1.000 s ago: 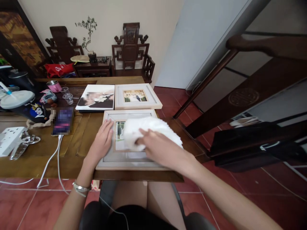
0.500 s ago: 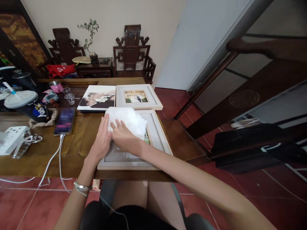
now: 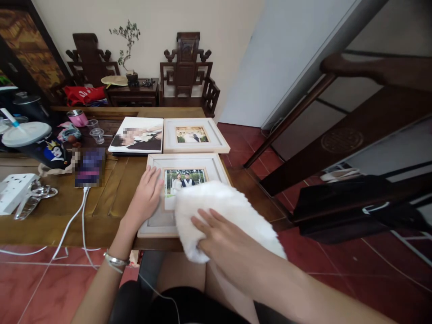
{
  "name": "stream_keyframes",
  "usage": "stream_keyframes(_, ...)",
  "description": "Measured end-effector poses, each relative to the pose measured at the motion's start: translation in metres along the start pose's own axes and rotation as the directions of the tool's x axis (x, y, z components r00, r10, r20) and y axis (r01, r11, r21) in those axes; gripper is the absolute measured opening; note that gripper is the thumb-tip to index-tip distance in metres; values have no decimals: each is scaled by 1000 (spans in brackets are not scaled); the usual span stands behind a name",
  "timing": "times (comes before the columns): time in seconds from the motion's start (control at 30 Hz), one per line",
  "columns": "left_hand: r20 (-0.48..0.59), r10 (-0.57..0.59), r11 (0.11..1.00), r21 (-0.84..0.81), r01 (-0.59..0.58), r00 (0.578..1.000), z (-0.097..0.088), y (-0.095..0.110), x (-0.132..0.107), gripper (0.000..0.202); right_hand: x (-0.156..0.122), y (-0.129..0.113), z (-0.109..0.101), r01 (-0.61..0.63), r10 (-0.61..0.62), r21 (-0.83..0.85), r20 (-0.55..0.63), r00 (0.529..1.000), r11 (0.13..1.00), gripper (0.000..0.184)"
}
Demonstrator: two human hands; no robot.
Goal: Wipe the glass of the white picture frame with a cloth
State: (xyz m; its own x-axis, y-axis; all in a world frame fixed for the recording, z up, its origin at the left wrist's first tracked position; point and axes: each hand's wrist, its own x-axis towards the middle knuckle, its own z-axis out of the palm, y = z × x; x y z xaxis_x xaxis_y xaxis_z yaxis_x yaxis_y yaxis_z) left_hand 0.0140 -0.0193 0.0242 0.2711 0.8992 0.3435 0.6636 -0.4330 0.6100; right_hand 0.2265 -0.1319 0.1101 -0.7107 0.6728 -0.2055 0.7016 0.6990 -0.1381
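Note:
A light wooden picture frame (image 3: 154, 227) with a pale mat lies flat at the table's near edge. Its photo (image 3: 186, 175) of two people shows in the upper part, while a fluffy white cloth (image 3: 226, 198) covers the lower right. My left hand (image 3: 144, 195) rests on the frame's left side, fingers stretched out. Over the frame's near right corner, my right hand (image 3: 224, 240) grips the cloth, its fingers bent on top. Part of the cloth hangs past the table edge above my lap.
Behind lie a second framed photo (image 3: 218, 139) and a photo panel (image 3: 135, 135). To the left are a phone (image 3: 89, 167) with white cables, a clear hair clip (image 3: 35, 198), a power strip (image 3: 16, 191) and a dark tumbler (image 3: 43, 150). A wooden chair (image 3: 303, 130) stands at right.
My right hand has pulled the white cloth from the frame's upper left toward me and to the right, uncovering the photo. My left hand stays at the frame's left side, off the cloth.

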Motion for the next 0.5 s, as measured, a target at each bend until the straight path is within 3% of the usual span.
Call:
stream_keyframes(0.13, -46, -26, 1000, 13, 27, 999, 1, 4, 0, 48, -13, 5, -4, -76, 78, -48, 32, 996, 996, 25)
stream_keyframes(0.27, -92, -8, 1000, 8, 8, 996, 2, 1, 0, 44, 14, -11, 2, 9, -9, -6, -47, 999, 1000, 24)
stream_keyframes(0.4, -55, 55, 998, 45, -52, 997, 2, -8, 2, 41, 42, -24, 11, 109, -109, -3, -55, 992, 994, 22)
stream_keyframes(0.5, -8, 92, 992, 91, -91, 996, 1, -12, 2, 41, 31, -18, 17, 60, -56, 24, -137, 989, 998, 24)
